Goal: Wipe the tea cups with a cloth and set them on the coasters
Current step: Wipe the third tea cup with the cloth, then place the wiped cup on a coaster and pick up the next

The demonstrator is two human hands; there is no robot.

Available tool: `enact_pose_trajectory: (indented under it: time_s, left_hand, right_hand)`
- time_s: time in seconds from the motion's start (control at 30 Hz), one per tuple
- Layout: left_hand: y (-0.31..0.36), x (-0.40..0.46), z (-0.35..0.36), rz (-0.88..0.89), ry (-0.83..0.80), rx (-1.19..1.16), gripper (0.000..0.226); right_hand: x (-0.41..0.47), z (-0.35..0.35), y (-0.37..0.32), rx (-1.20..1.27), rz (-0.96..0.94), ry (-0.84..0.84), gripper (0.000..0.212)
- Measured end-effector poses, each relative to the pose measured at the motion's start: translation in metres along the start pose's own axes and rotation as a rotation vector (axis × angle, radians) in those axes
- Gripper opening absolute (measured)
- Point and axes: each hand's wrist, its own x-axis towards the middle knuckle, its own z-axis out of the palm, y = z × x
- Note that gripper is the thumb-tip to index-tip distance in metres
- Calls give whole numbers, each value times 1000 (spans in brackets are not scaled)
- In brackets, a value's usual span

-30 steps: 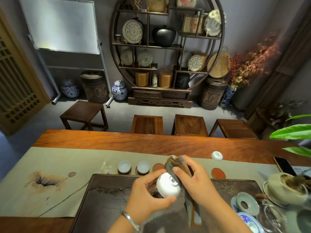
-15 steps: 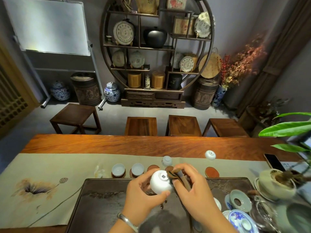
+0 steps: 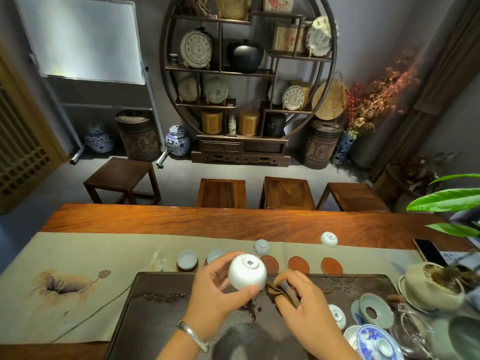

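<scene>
My left hand (image 3: pixel 217 293) holds a white tea cup (image 3: pixel 246 272) upside down, its marked base facing up, above the dark tea tray (image 3: pixel 161 307). Just right of it, my right hand (image 3: pixel 304 305) grips a folded brown cloth (image 3: pixel 281 291), which lies beside the cup's lower right edge. Two upright cups (image 3: pixel 187 259) (image 3: pixel 214 255) sit on coasters at the left of the row. Three bare red-brown coasters (image 3: pixel 270 263) (image 3: pixel 298 265) (image 3: pixel 331 265) follow to the right. Two more cups (image 3: pixel 261 247) (image 3: pixel 329 239) rest upside down on the runner behind them.
At the tray's right stand an overturned cup (image 3: pixel 337 315), a ceramic strainer (image 3: pixel 376 310), a blue-and-white lidded bowl (image 3: pixel 379 342) and a glass pitcher (image 3: pixel 415 331). A planter (image 3: pixel 431 289) and a phone (image 3: pixel 428 249) lie far right. Stools (image 3: pixel 222 193) line the table's far side.
The cloth has come off the cup and dropped to its lower right. My left hand has lifted the cup slightly and turned its base more upward.
</scene>
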Motion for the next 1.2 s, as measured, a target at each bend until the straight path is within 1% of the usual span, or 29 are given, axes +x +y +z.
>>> enact_pose_trajectory:
  time_s: [0.1, 0.2, 0.33, 0.47, 0.67, 0.9, 0.97, 1.03, 1.13, 1.2]
  left_hand:
    - [0, 0, -1, 1, -54, 36, 56]
    - [-1, -1, -3, -3, -52, 33, 53]
    - [-2, -4, -8, -12, -67, 86, 53]
    - [-3, -4, -16, -33, -79, 179, 53]
    - [-7, -6, -17, -59, -148, 280, 53]
    - [-20, -8, -11, -141, -212, 244, 56]
    - [-25, -7, -13, -159, -212, 212, 58]
    - [-30, -7, -17, -190, -186, 165, 60]
    - [-38, -4, -21, -219, -148, 117, 71]
    - [-44, 0, -22, -223, -152, 115, 78]
  right_hand:
    - [4, -2, -2, 38, -1, 21, 28]
    - [8, -1, -7, 65, -20, -20, 24]
    - [9, 2, -9, 114, -29, -9, 22]
    - [9, 6, -9, 121, -27, 1, 23]
    - [11, 12, -18, 155, -31, -21, 25]
    - [10, 24, -20, 41, -56, -102, 23]
    - [10, 21, -16, 35, -42, -80, 24]
    - [10, 15, -10, 51, -5, -21, 27]
    - [8, 5, 0, 59, 69, 56, 29]
    - [6, 0, 8, 32, 110, 70, 29]
